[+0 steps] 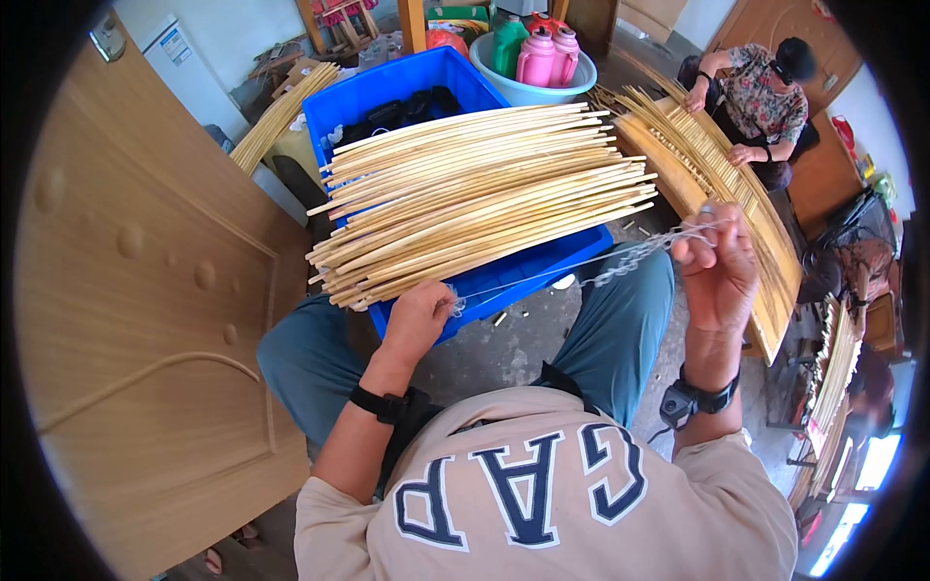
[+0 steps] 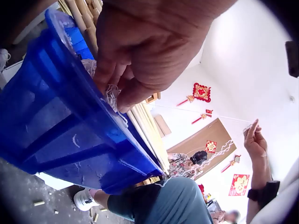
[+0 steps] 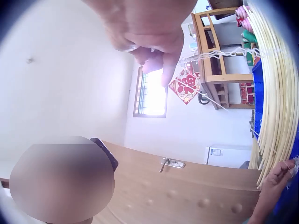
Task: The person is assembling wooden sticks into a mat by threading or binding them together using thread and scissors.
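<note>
A layer of long pale wooden sticks (image 1: 484, 189) lies across a blue plastic crate (image 1: 557, 271) in front of me. At the crate's near left edge, by the stick ends, my left hand (image 1: 415, 324) pinches a small tangle of thin white string (image 2: 112, 97). Raised to the right, my right hand (image 1: 722, 271) grips the string between thumb and fingers. One taut strand runs between both hands, and a looser, kinked length (image 1: 630, 259) hangs below the right hand. In the left wrist view, the left fingertips (image 2: 128, 101) sit right beside the crate rim.
Dark items lie in the far end of the crate (image 1: 407, 111). A pale basin (image 1: 533, 94) behind it holds green and pink flasks. At right, a person (image 1: 765, 97) works over sticks on a long wooden board (image 1: 775, 300). A wooden door (image 1: 145, 252) stands close on the left.
</note>
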Demonstrator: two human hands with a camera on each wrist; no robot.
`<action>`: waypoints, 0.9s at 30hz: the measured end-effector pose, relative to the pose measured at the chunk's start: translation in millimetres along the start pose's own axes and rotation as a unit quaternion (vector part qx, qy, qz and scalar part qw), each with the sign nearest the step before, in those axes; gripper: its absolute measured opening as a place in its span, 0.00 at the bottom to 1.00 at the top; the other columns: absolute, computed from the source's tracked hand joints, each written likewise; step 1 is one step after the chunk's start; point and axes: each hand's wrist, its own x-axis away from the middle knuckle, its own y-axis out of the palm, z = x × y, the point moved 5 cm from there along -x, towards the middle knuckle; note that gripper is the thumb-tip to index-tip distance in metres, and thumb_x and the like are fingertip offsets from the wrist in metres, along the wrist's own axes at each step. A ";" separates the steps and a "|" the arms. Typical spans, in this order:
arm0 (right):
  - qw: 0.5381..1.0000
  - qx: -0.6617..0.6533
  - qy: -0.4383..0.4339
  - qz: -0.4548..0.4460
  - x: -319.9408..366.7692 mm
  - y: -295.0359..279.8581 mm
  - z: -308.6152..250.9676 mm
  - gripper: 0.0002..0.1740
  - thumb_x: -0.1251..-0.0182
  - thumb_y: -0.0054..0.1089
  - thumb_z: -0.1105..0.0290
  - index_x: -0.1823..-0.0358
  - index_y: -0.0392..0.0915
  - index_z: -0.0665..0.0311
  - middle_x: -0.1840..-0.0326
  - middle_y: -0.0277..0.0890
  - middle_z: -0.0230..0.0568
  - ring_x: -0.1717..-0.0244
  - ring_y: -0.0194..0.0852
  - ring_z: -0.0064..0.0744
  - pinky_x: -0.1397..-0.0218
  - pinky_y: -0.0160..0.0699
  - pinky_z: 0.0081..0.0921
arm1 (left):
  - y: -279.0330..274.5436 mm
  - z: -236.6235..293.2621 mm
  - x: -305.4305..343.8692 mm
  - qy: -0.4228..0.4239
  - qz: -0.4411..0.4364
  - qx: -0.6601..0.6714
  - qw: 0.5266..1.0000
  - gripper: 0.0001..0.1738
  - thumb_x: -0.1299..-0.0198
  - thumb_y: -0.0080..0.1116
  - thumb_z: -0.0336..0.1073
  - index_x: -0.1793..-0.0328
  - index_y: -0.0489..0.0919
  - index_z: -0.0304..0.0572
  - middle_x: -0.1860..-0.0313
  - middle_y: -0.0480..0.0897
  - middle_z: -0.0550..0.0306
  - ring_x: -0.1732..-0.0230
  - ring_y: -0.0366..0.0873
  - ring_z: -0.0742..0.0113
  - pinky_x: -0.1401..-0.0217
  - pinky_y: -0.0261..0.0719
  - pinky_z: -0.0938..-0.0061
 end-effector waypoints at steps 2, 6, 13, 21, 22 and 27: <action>0.997 0.054 -0.054 -0.005 2.9 0.9 -12.7 0.06 0.36 0.51 0.69 0.68 0.67 0.62 0.71 0.61 0.31 0.72 0.63 0.22 0.51 0.76 0.41 | 1.5 -0.6 1.4 -0.008 -0.006 0.000 1.000 0.04 0.55 0.57 0.24 0.71 0.77 0.38 0.71 0.78 0.49 0.67 0.76 0.51 0.64 0.73 0.67; 0.994 0.039 -0.093 -0.029 2.7 13.5 -24.8 0.06 0.36 0.52 0.68 0.68 0.66 0.60 0.71 0.60 0.28 0.68 0.62 0.25 0.40 0.66 0.48 | 6.1 -4.9 2.5 -0.013 -0.012 0.026 1.000 0.04 0.54 0.56 0.23 0.70 0.77 0.37 0.70 0.77 0.48 0.66 0.76 0.51 0.62 0.74 0.67; 0.983 0.060 -0.169 0.027 -0.7 -26.5 -100.2 0.07 0.33 0.46 0.71 0.63 0.63 0.68 0.70 0.56 0.33 0.75 0.52 0.15 0.80 0.53 0.09 | 7.6 -14.7 4.5 0.015 -0.028 -0.009 0.999 0.05 0.54 0.56 0.23 0.69 0.78 0.38 0.69 0.78 0.48 0.65 0.76 0.51 0.61 0.74 0.66; 0.945 0.208 -0.245 0.056 -19.4 -193.7 -308.5 0.04 0.36 0.50 0.77 0.63 0.67 0.71 0.73 0.57 0.35 0.75 0.52 0.21 0.76 0.52 0.13 | 10.2 -29.4 7.5 -0.035 -0.041 -0.084 0.995 0.02 0.51 0.54 0.26 0.73 0.77 0.37 0.70 0.78 0.47 0.65 0.76 0.49 0.61 0.74 0.62; 0.939 0.230 -0.242 0.082 -21.9 -216.7 -336.9 0.05 0.36 0.50 0.76 0.62 0.68 0.70 0.74 0.60 0.34 0.75 0.55 0.21 0.76 0.57 0.13 | 8.7 -29.4 7.9 -0.034 -0.042 -0.084 0.995 0.02 0.51 0.54 0.26 0.73 0.77 0.37 0.70 0.78 0.47 0.65 0.76 0.49 0.61 0.74 0.62; 0.837 0.458 -0.097 0.284 -15.4 -235.9 -329.1 0.12 0.37 0.54 0.71 0.53 0.73 0.65 0.69 0.74 0.32 0.71 0.74 0.21 0.66 0.79 0.17 | -2.3 -19.8 8.9 -0.007 -0.039 0.000 0.999 0.06 0.49 0.53 0.26 0.66 0.80 0.39 0.69 0.80 0.46 0.64 0.77 0.50 0.59 0.74 0.65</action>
